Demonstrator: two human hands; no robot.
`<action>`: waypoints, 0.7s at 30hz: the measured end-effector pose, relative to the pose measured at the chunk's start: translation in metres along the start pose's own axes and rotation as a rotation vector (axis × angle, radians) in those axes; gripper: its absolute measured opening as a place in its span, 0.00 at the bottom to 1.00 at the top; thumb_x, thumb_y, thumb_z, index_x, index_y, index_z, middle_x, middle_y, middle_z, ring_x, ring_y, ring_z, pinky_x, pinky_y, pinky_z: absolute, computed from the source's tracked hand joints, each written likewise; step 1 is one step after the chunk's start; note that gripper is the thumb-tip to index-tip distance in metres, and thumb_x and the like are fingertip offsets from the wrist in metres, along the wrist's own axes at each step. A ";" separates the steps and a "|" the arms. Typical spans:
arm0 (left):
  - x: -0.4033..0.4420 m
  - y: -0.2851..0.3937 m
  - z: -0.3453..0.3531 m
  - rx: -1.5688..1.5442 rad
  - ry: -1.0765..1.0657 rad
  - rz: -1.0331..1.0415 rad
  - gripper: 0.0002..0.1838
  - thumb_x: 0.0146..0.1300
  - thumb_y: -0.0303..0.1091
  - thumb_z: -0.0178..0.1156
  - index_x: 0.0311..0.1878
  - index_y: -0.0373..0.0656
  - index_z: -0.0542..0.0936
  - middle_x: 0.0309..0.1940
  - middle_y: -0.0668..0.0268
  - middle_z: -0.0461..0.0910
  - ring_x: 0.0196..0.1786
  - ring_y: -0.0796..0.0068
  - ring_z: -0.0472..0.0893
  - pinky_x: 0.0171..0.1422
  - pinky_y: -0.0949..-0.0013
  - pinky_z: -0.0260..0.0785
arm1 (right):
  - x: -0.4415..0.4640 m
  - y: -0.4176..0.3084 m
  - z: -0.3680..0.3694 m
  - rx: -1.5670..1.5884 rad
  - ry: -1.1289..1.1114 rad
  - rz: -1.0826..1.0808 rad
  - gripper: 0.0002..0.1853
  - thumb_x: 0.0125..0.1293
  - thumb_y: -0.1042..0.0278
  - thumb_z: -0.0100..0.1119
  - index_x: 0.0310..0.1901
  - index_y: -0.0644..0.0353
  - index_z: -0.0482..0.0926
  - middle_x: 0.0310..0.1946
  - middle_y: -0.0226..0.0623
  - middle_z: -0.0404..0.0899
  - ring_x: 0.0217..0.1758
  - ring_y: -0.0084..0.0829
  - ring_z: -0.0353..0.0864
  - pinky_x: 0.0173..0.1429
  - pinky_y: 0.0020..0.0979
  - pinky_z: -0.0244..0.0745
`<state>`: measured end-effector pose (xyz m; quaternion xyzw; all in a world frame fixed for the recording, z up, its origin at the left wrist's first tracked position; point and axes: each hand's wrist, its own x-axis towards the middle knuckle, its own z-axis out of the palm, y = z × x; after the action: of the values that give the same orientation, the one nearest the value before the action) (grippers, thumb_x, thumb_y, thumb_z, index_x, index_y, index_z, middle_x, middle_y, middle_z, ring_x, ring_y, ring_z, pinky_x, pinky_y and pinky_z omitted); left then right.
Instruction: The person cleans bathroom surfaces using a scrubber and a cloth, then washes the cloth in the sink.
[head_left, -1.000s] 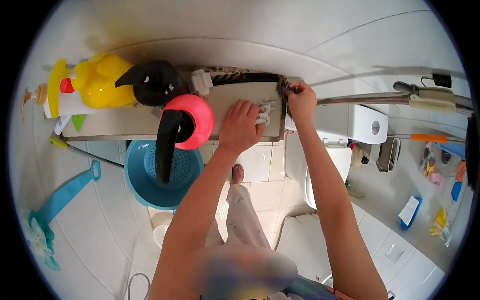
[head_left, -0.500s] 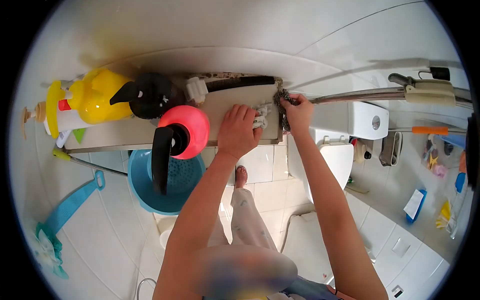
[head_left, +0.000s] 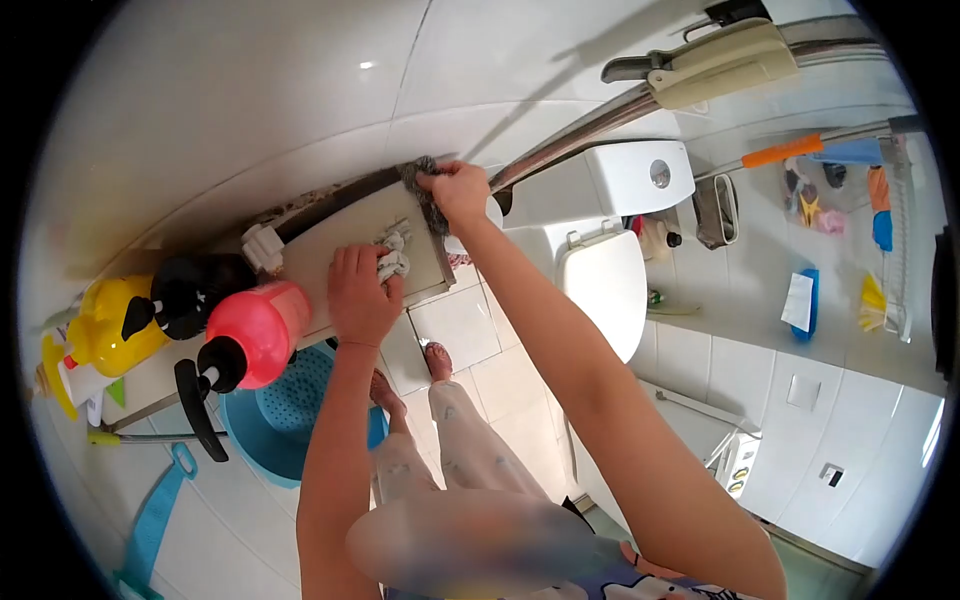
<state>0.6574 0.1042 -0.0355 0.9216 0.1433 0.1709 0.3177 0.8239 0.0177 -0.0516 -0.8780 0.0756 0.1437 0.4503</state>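
Observation:
My left hand (head_left: 362,300) rests on the beige shelf top (head_left: 335,228), its fingers against a crumpled white cloth (head_left: 395,252). My right hand (head_left: 458,195) is closed on a dark grey scouring pad (head_left: 430,200), which lies along the shelf's right end by the wall. To the left of my left hand stands a pink bottle (head_left: 262,335) with a black nozzle. Behind it are a black bottle (head_left: 196,292) and a yellow bottle (head_left: 118,322). A white plastic fitting (head_left: 263,246) lies near the shelf's back edge.
Below the shelf is a blue basin (head_left: 262,440) with a perforated basket. A white toilet (head_left: 605,290) stands at the right. A metal pole with a beige clamp (head_left: 725,65) crosses the upper right. A blue brush (head_left: 155,515) hangs at the lower left.
The view has swung to the right, so the shelf and bottles appear farther left and tilted. My right hand still holds the pad at the shelf's end; my left hand stays by the cloth.

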 end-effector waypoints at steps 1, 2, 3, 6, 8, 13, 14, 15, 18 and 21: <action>0.001 -0.001 0.000 0.003 0.004 0.011 0.14 0.45 0.31 0.54 0.37 0.41 0.72 0.35 0.57 0.70 0.44 0.53 0.70 0.50 0.55 0.64 | -0.004 0.010 -0.004 -0.091 -0.011 -0.042 0.19 0.40 0.59 0.71 0.33 0.62 0.83 0.28 0.47 0.82 0.36 0.42 0.82 0.44 0.35 0.74; 0.001 -0.002 0.000 0.006 0.006 0.022 0.13 0.45 0.31 0.54 0.37 0.41 0.71 0.36 0.57 0.70 0.44 0.53 0.70 0.50 0.55 0.64 | -0.010 0.014 -0.009 -0.068 -0.029 -0.034 0.19 0.40 0.59 0.71 0.33 0.62 0.83 0.28 0.47 0.82 0.36 0.42 0.82 0.44 0.35 0.75; 0.001 -0.002 0.001 0.009 0.011 0.028 0.13 0.45 0.31 0.54 0.37 0.41 0.71 0.36 0.57 0.70 0.44 0.53 0.70 0.51 0.56 0.64 | -0.016 0.017 -0.014 -0.048 -0.052 -0.030 0.19 0.40 0.59 0.71 0.33 0.62 0.83 0.29 0.47 0.82 0.36 0.43 0.82 0.44 0.35 0.75; -0.001 -0.002 0.002 -0.001 0.015 0.022 0.13 0.45 0.31 0.54 0.37 0.41 0.71 0.36 0.57 0.70 0.44 0.52 0.70 0.52 0.55 0.63 | -0.002 -0.005 -0.005 -0.112 0.007 -0.049 0.19 0.40 0.58 0.71 0.33 0.62 0.83 0.29 0.47 0.82 0.36 0.44 0.82 0.44 0.35 0.75; 0.001 -0.003 0.002 0.043 0.038 0.022 0.13 0.44 0.31 0.54 0.37 0.43 0.72 0.36 0.60 0.71 0.44 0.57 0.70 0.50 0.58 0.64 | 0.000 -0.009 0.003 -0.127 0.030 -0.057 0.19 0.40 0.58 0.71 0.33 0.62 0.83 0.29 0.47 0.82 0.36 0.45 0.81 0.45 0.35 0.74; 0.000 -0.002 0.002 0.041 0.036 0.025 0.13 0.43 0.31 0.55 0.37 0.43 0.73 0.35 0.62 0.71 0.43 0.59 0.70 0.49 0.59 0.64 | -0.020 0.007 -0.016 -0.106 -0.014 -0.023 0.19 0.41 0.57 0.70 0.35 0.61 0.83 0.32 0.49 0.81 0.39 0.45 0.81 0.48 0.36 0.73; 0.001 -0.002 0.001 0.041 0.043 0.034 0.13 0.43 0.31 0.56 0.36 0.43 0.73 0.35 0.61 0.71 0.43 0.59 0.70 0.49 0.59 0.64 | -0.018 0.006 -0.014 -0.103 -0.025 -0.011 0.20 0.41 0.57 0.70 0.35 0.61 0.83 0.32 0.49 0.81 0.39 0.45 0.81 0.48 0.36 0.73; 0.001 0.000 0.000 0.043 0.047 0.042 0.13 0.43 0.31 0.56 0.36 0.43 0.73 0.34 0.61 0.72 0.43 0.58 0.70 0.49 0.58 0.64 | -0.004 0.003 -0.003 -0.118 0.031 -0.091 0.20 0.43 0.58 0.70 0.34 0.64 0.83 0.27 0.44 0.82 0.32 0.34 0.82 0.40 0.31 0.74; 0.001 0.003 -0.002 -0.031 -0.013 -0.039 0.14 0.44 0.32 0.54 0.37 0.41 0.72 0.36 0.57 0.71 0.44 0.53 0.70 0.53 0.54 0.62 | -0.002 -0.005 0.000 -0.138 0.073 -0.103 0.20 0.43 0.58 0.69 0.34 0.65 0.83 0.28 0.44 0.82 0.33 0.34 0.82 0.41 0.32 0.74; 0.001 0.002 0.000 -0.031 0.026 -0.007 0.14 0.43 0.31 0.55 0.37 0.41 0.73 0.36 0.58 0.71 0.44 0.53 0.70 0.53 0.54 0.62 | -0.037 0.015 -0.029 -0.185 -0.070 -0.097 0.22 0.42 0.54 0.70 0.35 0.63 0.82 0.30 0.47 0.82 0.37 0.40 0.82 0.46 0.35 0.74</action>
<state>0.6581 0.1033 -0.0344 0.9138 0.1480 0.1840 0.3305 0.7902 -0.0143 -0.0357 -0.9128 0.0035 0.1587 0.3763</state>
